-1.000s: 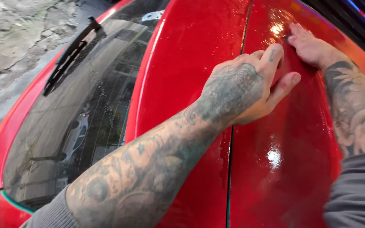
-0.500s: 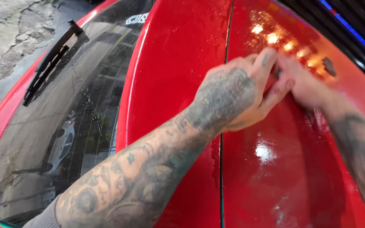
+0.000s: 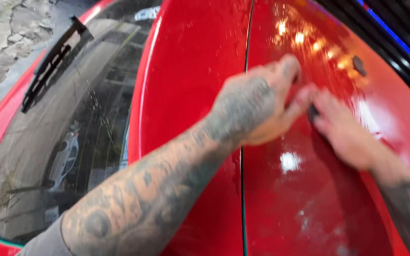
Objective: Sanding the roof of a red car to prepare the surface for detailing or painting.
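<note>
My tattooed left hand lies on a glossy red car body panel, across the dark seam between two panels, with its fingers curled down loosely and nothing seen in it. My right hand rests flat on the red panel to the right of the seam, its fingertips meeting my left hand's fingers. A small dark spot shows where the two hands meet; the blur hides whether it is an object or a shadow. Both hands are motion-blurred.
A dark car window with a black wiper fills the left. Cracked grey ground lies at the top left. A small dark knob sits on the red panel beyond my right hand, and a dark surface with a blue stripe runs along the top right.
My right hand has slid down the red panel toward me and now meets my left hand's fingers. The view has shifted slightly; my left hand stays on the seam.
</note>
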